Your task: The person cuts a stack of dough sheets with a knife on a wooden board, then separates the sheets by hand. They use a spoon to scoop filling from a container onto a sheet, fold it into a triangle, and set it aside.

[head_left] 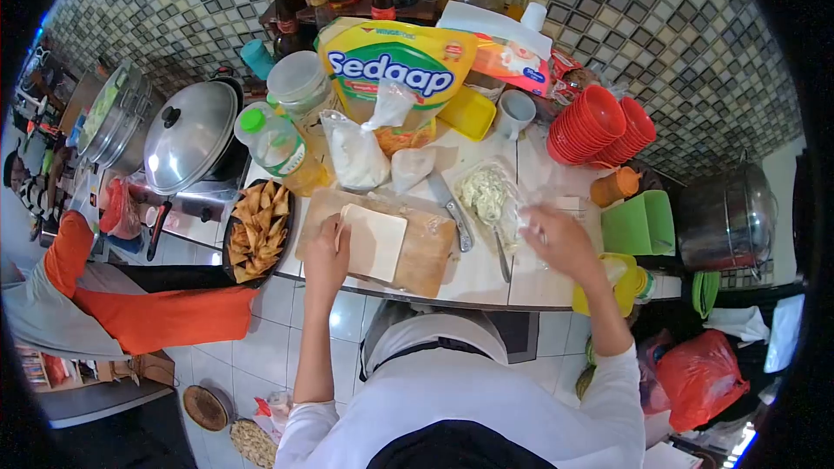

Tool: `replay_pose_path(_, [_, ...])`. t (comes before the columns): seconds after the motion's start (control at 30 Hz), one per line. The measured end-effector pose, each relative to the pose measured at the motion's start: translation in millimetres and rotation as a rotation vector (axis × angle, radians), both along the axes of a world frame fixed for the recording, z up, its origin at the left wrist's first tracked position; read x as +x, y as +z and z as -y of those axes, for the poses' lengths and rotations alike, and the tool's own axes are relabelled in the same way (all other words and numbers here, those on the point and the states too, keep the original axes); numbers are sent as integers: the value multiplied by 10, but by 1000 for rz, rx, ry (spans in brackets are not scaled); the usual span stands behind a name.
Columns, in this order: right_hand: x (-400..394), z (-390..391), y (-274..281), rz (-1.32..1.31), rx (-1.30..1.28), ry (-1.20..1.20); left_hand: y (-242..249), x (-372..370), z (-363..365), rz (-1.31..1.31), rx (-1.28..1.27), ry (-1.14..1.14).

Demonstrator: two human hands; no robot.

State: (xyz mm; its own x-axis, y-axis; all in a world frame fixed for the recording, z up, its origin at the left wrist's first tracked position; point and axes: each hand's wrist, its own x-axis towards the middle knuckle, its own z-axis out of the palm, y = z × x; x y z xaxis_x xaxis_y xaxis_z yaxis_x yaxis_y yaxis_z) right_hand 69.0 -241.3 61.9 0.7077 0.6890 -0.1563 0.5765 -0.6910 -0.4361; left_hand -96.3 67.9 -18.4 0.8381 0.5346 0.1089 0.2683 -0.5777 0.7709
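Observation:
My left hand has its fingers closed at the left edge of a stack of square pastry wrappers. The stack lies on a wooden cutting board. Blurred by motion, my right hand is beside the clear plastic that holds a pale, green-flecked filling; its fingers cannot be made out well. A spoon rests in the filling, handle toward me. Between board and filling lies a knife. Left of the board, a dark plate bears folded brown pastry triangles.
Behind the board stand a knotted bag of white powder, an oil bottle and a yellow Sedaap pouch. Stacked red bowls and a green container are right. At left are a lidded pan and another person's orange garment.

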Motion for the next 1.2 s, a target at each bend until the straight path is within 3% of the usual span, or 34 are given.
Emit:
replay_pose_path(0.07, [-425, -192, 5, -221, 193, -44, 119, 7, -66, -27, 402, 60])
replay_pose_path(0.13, [-827, -400, -153, -276, 308, -82, 28, -18, -221, -25, 373, 59])
replay_pose_path(0.2, [-1067, -599, -498, -126, 165, -140, -121, -51, -326, 65, 456, 61])
replay_pose_path(0.27, [-1212, -703, -810, -69, 234, -212, -198, -125, -371, 34, 395, 21])
replay_pose_path(0.37, [-1298, -859, -969, 10, 323, -342, -184, -220, -322, 37, 34, -15])
replay_pose_path(0.53, [-1259, -915, -1035, -6, 463, -438, -238, -479, -278, -15, 139, -68])
replay_pose_path(0.6, [-1263, -940, -996, 192, 350, -380, -237, -581, -270, -26, 173, -70])
replay_pose_path(0.67, [-1305, -1057, -875, 167, 345, -426, -228, -627, -293, -71, 229, -54])
replay_pose_path(0.73, [-1332, -1183, -815, 341, 200, -370, -188, -608, -260, -107, 313, -50])
replay_pose_path(0.87, [-1421, -1525, -934, 427, 92, -282, -243, -544, -104, -127, 481, -69])
replay_pose_path(0.93, [-1461, -1661, -1040, 452, 244, -279, -269, -493, -85, -73, 415, -68])
replay_pose_path(1.1, [-1364, -1567, -944, 371, 213, -308, -262, -521, -203, -107, 210, -44])
replay_pose_path(1.2, [-1258, -1561, -1014, 357, 207, -290, -262, -498, -258, -89, 250, -49])
